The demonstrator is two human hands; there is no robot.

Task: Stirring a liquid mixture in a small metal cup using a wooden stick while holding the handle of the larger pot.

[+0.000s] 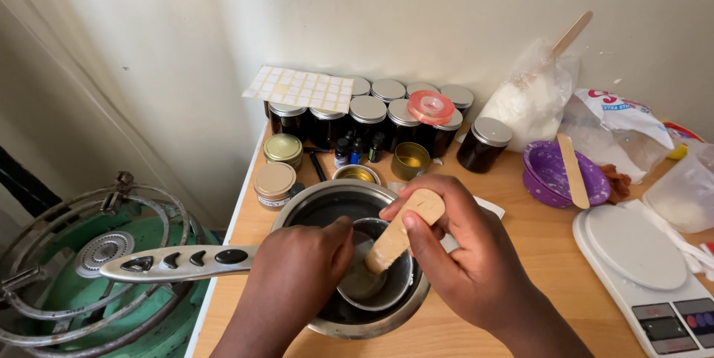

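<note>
Risk first, largest thing down. Table [520,254] crowded at the back with jars [368,116], a bag [532,98], a purple bowl [550,172] and a scale [632,250] to the right; open room only on the bare strip near the front edge. Pan [327,205] set close to the left edge, long handle [178,261] overhanging toward the burner [89,269]; could tip or swing if knocked, spilling whatever sits inside. Cup [375,284] resting within the pan, likely to slide under hard stirring. Left hand [297,272] curled over the pan rim and cup, steadying; grip beneath hidden. Right hand [461,254] closed around the stick [398,231], tip down in the cup. Tins [279,168] just behind, easily bumped.
</note>
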